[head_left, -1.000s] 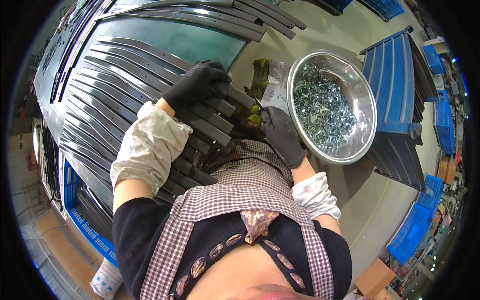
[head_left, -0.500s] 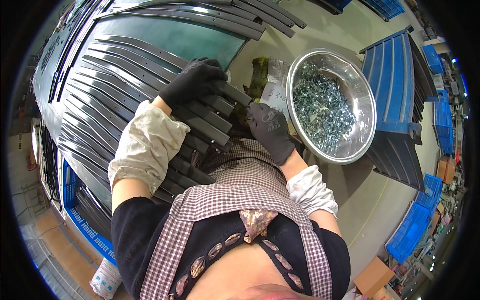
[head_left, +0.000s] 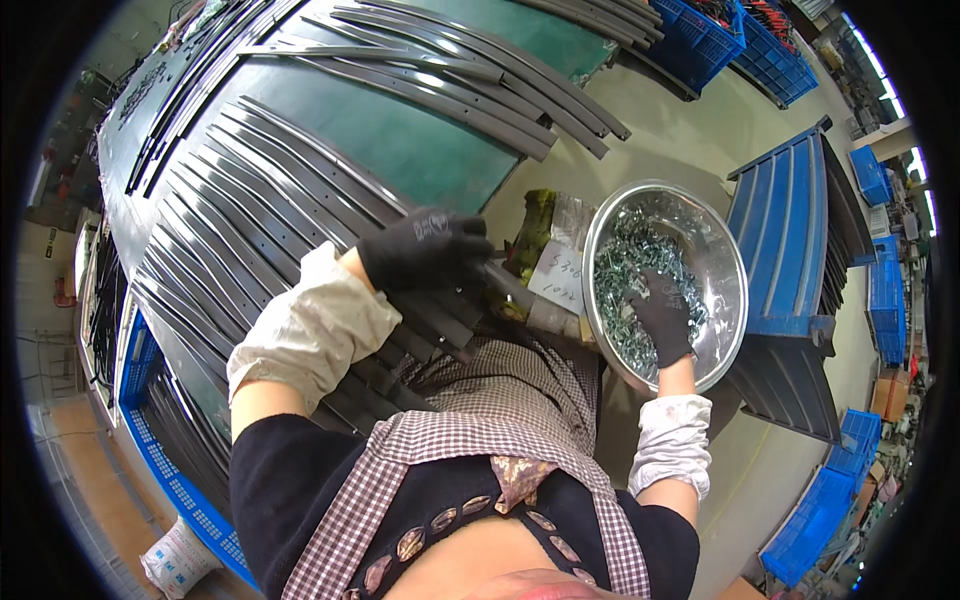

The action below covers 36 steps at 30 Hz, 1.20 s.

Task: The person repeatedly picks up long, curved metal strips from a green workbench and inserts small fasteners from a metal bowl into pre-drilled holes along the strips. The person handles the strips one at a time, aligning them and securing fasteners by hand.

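The right hand (head_left: 662,318), in a black glove, was sunk fingers-down into the heap of small metal screws (head_left: 630,275) filling the steel bowl (head_left: 722,250) at the right centre of the frame; its fingers were curled into the pile, though whether they had closed on any screws could not be told. The left hand (head_left: 425,250), also gloved, lay at the centre with its fingers bent over the end of a dark curved metal strip (head_left: 300,215), pressing it down onto the row of like strips spread across the green table (head_left: 400,150).

The bowl sat close to the table edge beside a blue rack (head_left: 790,230), so a careless pull could tip it and scatter screws. Sharp screw points or strip edges might also snag a glove.

A paper slip (head_left: 555,278) and a greenish bag (head_left: 535,222) lay between the hands. The left fingertips were hidden, and the strips' far ends bent away toward the upper left rim.
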### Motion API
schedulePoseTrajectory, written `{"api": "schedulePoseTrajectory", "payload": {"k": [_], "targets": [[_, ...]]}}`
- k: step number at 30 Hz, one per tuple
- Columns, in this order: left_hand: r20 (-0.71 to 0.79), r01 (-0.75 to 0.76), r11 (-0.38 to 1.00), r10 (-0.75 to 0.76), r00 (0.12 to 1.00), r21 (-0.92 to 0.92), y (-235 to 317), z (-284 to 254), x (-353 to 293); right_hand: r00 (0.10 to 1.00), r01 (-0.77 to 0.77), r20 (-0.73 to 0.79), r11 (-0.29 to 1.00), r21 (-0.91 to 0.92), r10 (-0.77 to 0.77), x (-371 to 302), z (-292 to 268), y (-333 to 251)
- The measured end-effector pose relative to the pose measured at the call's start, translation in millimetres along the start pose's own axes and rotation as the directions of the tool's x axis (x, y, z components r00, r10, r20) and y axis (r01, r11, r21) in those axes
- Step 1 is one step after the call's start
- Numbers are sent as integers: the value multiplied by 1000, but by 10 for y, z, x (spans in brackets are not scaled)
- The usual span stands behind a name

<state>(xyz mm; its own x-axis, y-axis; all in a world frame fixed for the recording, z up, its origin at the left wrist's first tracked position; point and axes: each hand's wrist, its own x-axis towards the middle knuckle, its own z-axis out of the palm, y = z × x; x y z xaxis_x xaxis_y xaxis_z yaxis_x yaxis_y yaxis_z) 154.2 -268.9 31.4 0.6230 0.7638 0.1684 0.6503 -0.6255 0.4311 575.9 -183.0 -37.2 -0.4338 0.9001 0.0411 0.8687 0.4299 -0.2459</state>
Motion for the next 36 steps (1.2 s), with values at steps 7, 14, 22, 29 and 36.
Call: {"api": "schedulePoseTrajectory", "payload": {"k": [7, 14, 22, 29, 36], "targets": [[319, 190, 975, -146, 936, -113, 611, -86, -236, 970, -10, 239, 992, -127, 41, 58, 492, 427], [413, 407, 857, -262, 872, -315, 54, -764, 315, 984, -58, 179, 981, 187, 25, 67, 226, 457], [-444, 662, 541, -492, 749, 519, -2020, -588, 842, 994, -97, 87, 897, 432, 66, 262, -114, 383], [-230, 417, 711, -349, 908, 566, -2079, -620, 738, 913, -391, 231, 565, 726, 336, -28, -222, 524], [-280, 224, 911, -128, 951, 346, -1243, -327, 469, 909, -323, 97, 541, 777, 404, 3, -351, 195]]}}
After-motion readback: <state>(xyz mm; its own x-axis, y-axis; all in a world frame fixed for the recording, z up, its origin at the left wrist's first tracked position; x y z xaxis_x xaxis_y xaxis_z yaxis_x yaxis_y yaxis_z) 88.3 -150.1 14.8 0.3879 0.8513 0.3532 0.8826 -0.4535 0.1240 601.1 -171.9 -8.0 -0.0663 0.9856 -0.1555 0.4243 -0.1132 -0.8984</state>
